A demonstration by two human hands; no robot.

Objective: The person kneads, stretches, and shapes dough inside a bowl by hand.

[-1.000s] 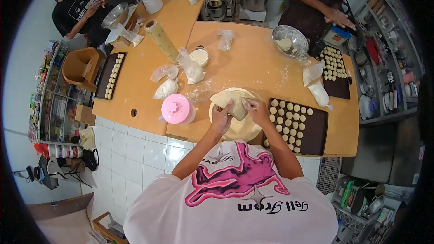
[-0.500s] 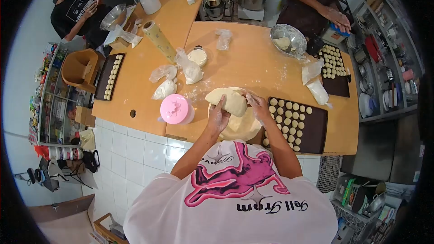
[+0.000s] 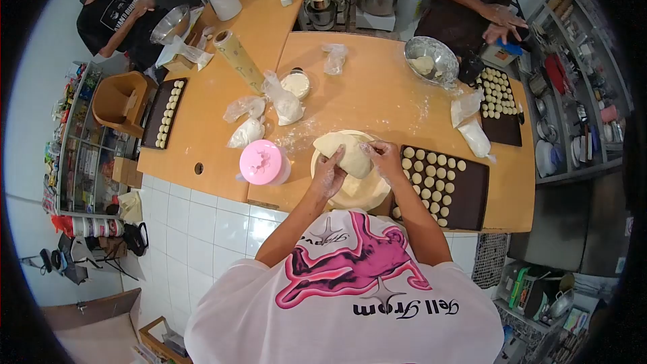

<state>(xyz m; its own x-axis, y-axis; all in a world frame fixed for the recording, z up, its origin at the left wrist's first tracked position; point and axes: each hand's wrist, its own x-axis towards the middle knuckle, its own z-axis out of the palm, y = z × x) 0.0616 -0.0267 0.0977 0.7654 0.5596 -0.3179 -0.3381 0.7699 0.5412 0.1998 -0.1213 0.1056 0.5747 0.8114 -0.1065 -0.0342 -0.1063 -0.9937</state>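
Head view, and the dough point(image 3: 356, 161) is up in both hands over the pale bowl point(image 3: 367, 199) on the desk point(image 3: 377, 94)! Left hand point(image 3: 328, 177) grips it, thumb on top, other fingers mostly hidden; right hand point(image 3: 385, 160) has its fingers nearly together, pinching the right edge. Soft, fairly weighty by the look, liable to sag: best cradled broadly from below. Lovely lump, creamy, smooth and rounded!
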